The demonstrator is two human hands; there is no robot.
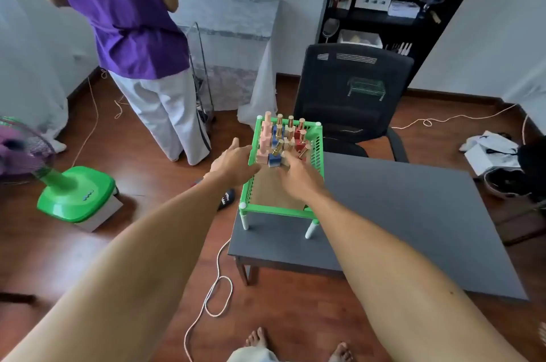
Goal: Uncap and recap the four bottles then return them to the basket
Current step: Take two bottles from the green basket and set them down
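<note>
- the bottles (283,138) look like small nail-polish types — square glass bodies in pink, blue and red with tall slim caps in gold or pink. my guess is each is light but hard, smooth and breakable, and top-heavy enough to tip if knocked.
- they stand packed close at the far end of the green basket (317,151), a slotted plastic tray on short white legs that sits at the near left corner of the grey counter (413,213). the near half of the basket shows only its bare tan floor.
- best hold, as i judge it: pinch one by the square body low down to lift it out, since the cap is narrow and slick; then one hand steadies the glass while the other twists the cap.
- some gold-capped ones near the front lean against their neighbours, so lifting one may topple others — a straight upward pull seems safest.
- the left hand (233,163) is at the basket's left wall, outside it, fingers stretched forward and relaxed, holding nothing; whether it touches the rim i cannot tell.
- the right hand (298,175) reaches over the inside of the basket, its fingertips just at the front row by the blue bottle (274,160). its fingers are turned away and blurred, so i cannot tell whether they have closed on a bottle.
- no bottle is out of the basket on the counter, so the uncapping looks not yet begun.
</note>
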